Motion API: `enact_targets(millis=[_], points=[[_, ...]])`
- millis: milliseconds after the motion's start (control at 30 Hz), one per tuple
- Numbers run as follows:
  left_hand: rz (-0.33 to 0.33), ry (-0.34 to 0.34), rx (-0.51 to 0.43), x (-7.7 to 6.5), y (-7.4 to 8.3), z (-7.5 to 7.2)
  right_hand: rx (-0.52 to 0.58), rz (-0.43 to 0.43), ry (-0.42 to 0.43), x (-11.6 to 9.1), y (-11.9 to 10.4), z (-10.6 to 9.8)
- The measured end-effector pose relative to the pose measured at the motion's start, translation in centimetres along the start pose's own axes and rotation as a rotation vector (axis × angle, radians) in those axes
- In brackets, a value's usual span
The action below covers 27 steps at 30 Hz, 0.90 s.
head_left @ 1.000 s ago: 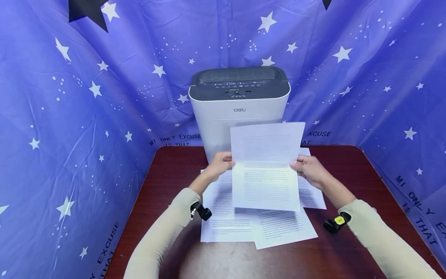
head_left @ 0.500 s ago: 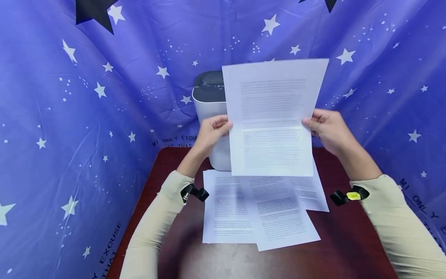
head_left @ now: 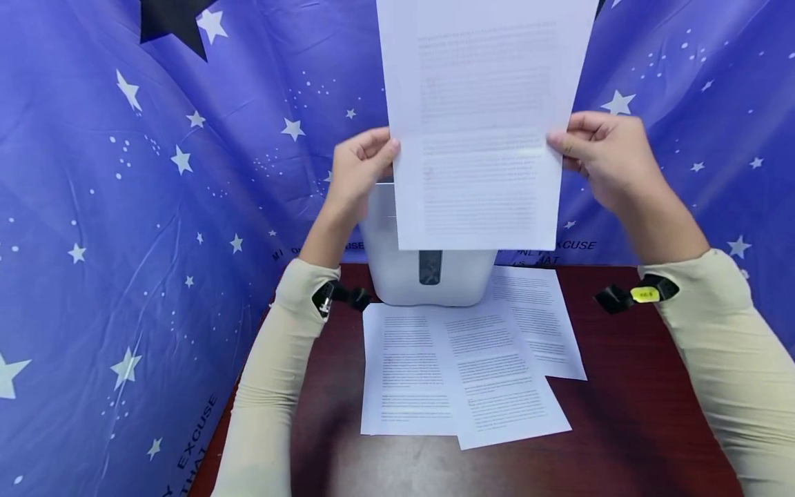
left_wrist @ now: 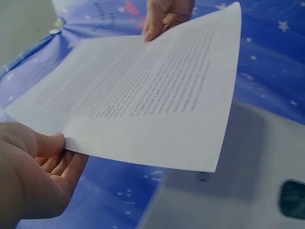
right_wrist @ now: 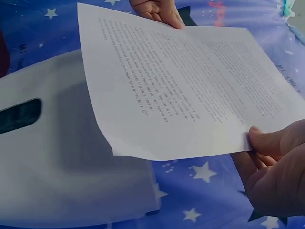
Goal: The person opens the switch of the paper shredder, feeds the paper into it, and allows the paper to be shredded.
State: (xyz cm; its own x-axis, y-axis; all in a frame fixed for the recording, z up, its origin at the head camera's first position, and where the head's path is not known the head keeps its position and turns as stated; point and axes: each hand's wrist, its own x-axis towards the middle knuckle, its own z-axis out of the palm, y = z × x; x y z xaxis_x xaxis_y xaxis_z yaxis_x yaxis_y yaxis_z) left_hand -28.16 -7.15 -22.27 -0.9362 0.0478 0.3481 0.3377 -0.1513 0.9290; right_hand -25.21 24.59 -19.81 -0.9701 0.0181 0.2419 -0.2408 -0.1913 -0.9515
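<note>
Left hand [head_left: 362, 169]: pinches the paper sheet [head_left: 475, 138] between thumb and fingers at its 9 o'clock edge. Right hand [head_left: 615, 155]: pinches the same sheet at its 3 o'clock edge. The sheet is raised above the table [head_left: 397, 466], at 1 o'clock in the head view; its top runs out of that view. Loose printed sheets [head_left: 499, 383] lie overlapping on the table at 5 o'clock. White machine [head_left: 462, 279]: stands at 11 o'clock from these, partly hidden by the paper sheet. Star-print curtain [head_left: 155, 228]: hangs behind.
</note>
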Motion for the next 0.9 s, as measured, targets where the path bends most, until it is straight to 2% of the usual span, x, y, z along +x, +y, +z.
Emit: enact_targets(millis=[167,367,533,900], points=[[0.012,0.025,-0.055,1.9,2.5,0.3,0.097,0.023,0.035,1.5,-2.4,0.9],[-0.055,0.039,-0.149,3.7,4.7,0.5,0.134,-0.014,0.043,3.3,-3.8,1.5],[-0.101,0.055,-0.180,5.0,5.7,0.4,0.162,-0.032,0.047,4.9,-4.3,1.9],[-0.138,0.093,-0.152,7.3,7.4,-0.3,0.137,-0.030,0.062,7.6,-5.2,3.2]])
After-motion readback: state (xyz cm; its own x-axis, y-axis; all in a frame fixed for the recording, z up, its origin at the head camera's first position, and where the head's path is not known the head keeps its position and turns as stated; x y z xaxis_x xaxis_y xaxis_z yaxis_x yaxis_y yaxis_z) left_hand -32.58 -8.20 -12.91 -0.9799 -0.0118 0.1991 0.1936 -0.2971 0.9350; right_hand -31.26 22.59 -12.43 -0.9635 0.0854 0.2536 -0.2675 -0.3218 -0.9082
